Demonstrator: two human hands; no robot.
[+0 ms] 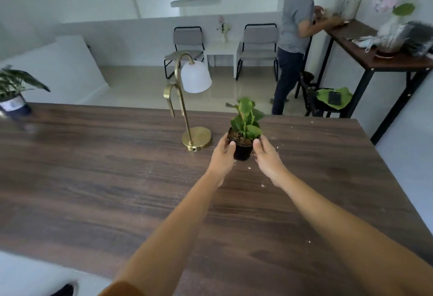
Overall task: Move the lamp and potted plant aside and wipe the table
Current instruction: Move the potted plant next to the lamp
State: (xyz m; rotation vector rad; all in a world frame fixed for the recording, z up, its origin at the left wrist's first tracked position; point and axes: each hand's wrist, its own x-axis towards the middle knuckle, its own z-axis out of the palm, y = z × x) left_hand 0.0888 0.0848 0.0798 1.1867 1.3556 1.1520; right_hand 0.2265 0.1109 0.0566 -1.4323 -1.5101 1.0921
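Note:
A small potted plant (243, 149) with green leaves in a black pot stands on the dark wooden table (117, 178), right of centre. My left hand (222, 155) grips the pot's left side and my right hand (266, 155) grips its right side. Just left of the plant stands a brass lamp (196, 138) with a round base, a curved neck and a white bell shade. White crumbs (263, 185) lie scattered on the table around and to the right of the pot.
A second potted plant (14, 94) in a dark pot sits at the table's far left edge. Beyond the table a person (293, 45) stands at a dark side table (375, 59) loaded with items. Two grey chairs (257, 47) and a white table stand at the back.

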